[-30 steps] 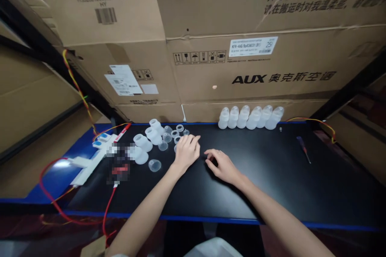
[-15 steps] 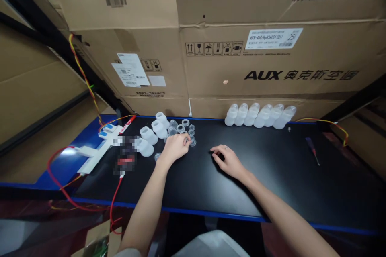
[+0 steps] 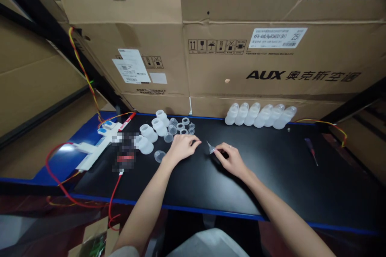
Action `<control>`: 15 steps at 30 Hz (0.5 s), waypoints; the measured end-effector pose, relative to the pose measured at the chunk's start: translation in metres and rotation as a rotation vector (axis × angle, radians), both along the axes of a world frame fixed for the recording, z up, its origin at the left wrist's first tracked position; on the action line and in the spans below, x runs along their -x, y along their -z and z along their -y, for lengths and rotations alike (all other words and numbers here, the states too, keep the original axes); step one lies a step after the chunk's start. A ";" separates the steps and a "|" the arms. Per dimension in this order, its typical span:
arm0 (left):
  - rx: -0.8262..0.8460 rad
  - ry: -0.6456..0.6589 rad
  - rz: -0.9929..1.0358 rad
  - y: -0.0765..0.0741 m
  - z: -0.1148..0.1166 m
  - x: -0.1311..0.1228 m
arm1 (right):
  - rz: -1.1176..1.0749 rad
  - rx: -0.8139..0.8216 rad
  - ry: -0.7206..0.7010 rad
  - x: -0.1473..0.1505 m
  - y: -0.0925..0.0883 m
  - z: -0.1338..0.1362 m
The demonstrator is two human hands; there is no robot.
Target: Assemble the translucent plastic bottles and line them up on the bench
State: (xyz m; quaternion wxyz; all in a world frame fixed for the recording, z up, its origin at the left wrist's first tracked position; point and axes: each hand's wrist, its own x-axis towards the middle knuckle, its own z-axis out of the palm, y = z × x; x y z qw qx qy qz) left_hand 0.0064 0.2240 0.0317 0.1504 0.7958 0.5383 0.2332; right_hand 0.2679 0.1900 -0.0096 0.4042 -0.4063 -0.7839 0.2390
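My right hand (image 3: 231, 160) pinches a small clear silicone nipple (image 3: 210, 148) between thumb and fingertips, its thin tip pointing up and left. Just left of it is my left hand (image 3: 183, 146), thumb and forefinger drawn together, with nothing visible between them. Behind the left hand lie loose clear parts: ring collars (image 3: 180, 126), dome caps (image 3: 172, 129) and more small nipples (image 3: 191, 131). One dome cap (image 3: 159, 156) rests apart, beside my left wrist. Several open milky baby bottles (image 3: 148, 133) stand farther left.
Several capped bottles (image 3: 253, 114) stand in a row at the back right. A screwdriver (image 3: 311, 151) lies at right. On the left are a power strip (image 3: 99, 146), a red marker (image 3: 127, 121) and red cables (image 3: 112, 196). Large cardboard (image 3: 211, 64) walls the back of the black table (image 3: 208, 192).
My left hand has moved right, away from the small clear parts. A nipple is now in my right hand, whose fingers have closed on it. The view has shifted slightly.
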 end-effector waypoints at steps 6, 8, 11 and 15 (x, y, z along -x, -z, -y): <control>0.045 -0.289 -0.304 -0.016 -0.001 0.017 | -0.076 -0.027 0.095 -0.005 -0.001 -0.003; 0.084 -0.281 -0.368 -0.018 -0.001 0.019 | -0.089 -0.018 0.098 -0.006 0.000 -0.003; 0.079 -0.221 -0.398 -0.013 -0.002 0.020 | -0.096 0.005 0.086 -0.007 0.002 -0.002; 0.049 -0.111 -0.306 -0.006 -0.005 0.018 | -0.080 0.038 0.058 -0.006 0.004 -0.001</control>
